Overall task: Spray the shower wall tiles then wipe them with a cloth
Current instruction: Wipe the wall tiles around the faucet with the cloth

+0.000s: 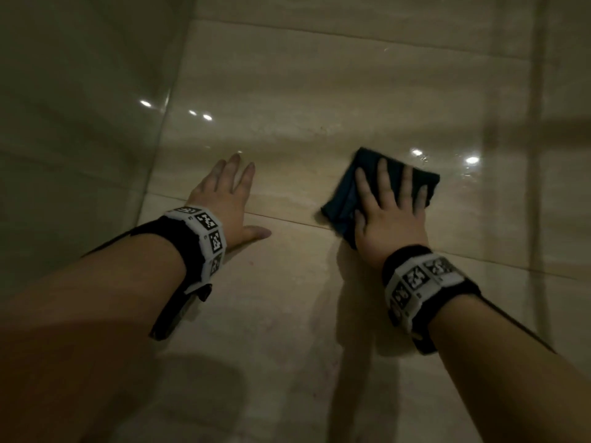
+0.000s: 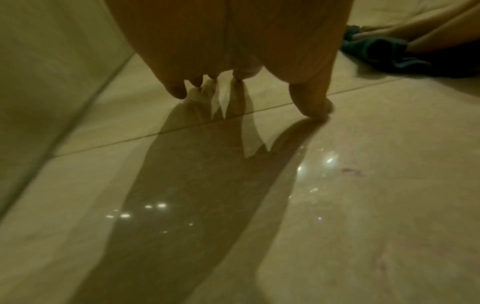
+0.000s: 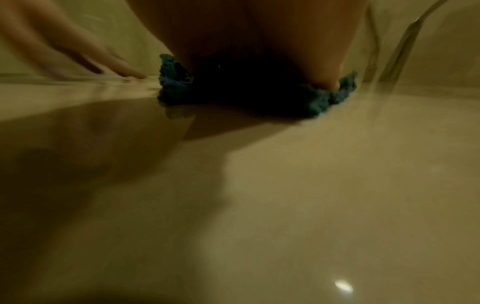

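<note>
A folded dark blue cloth lies flat against the glossy beige wall tiles. My right hand presses on it with straight, spread fingers, covering most of it. In the right wrist view the cloth bunches out from under the palm. My left hand rests flat on the bare tile to the left of the cloth, fingers straight, holding nothing. From the left wrist its fingertips touch the tile, and the cloth shows at the upper right. No spray bottle is in view.
A glass panel or side wall meets the tiled wall at the left. Horizontal grout lines cross the tiles. Wet droplets and light glints show to the right of the cloth. A vertical band runs down the wall's right side.
</note>
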Demonstrator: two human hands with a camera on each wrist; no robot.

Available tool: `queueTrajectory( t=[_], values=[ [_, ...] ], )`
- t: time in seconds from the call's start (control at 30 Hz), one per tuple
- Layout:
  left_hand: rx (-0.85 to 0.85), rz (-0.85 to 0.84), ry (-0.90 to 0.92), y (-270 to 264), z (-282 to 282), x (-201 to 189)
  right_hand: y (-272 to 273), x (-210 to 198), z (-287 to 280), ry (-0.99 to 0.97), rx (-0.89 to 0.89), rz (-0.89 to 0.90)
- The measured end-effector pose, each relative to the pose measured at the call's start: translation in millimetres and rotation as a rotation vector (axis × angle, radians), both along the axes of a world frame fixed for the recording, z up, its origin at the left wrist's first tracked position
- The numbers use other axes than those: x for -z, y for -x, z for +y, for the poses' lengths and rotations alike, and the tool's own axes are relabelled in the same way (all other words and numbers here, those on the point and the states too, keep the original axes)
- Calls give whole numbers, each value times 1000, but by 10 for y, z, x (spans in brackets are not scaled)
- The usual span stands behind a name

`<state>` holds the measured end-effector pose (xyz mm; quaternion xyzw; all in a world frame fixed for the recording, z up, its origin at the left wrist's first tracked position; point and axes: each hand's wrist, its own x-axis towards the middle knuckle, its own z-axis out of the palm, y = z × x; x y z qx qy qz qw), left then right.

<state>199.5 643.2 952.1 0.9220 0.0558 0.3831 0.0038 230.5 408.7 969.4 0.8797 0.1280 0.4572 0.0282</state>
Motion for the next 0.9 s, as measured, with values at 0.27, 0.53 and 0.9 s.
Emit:
queueTrajectory(
  t=[0.27,0.53,0.9],
  values=[
    [67,-30,82,-69,285,45,63,-77,389,-70,1,46],
    [136,-30,-13,-65,484,51,27,-363,735,-108,-5,10],
    [219,36,51,-13,547,324,50,340,955,-27,-50,71]
  ],
)
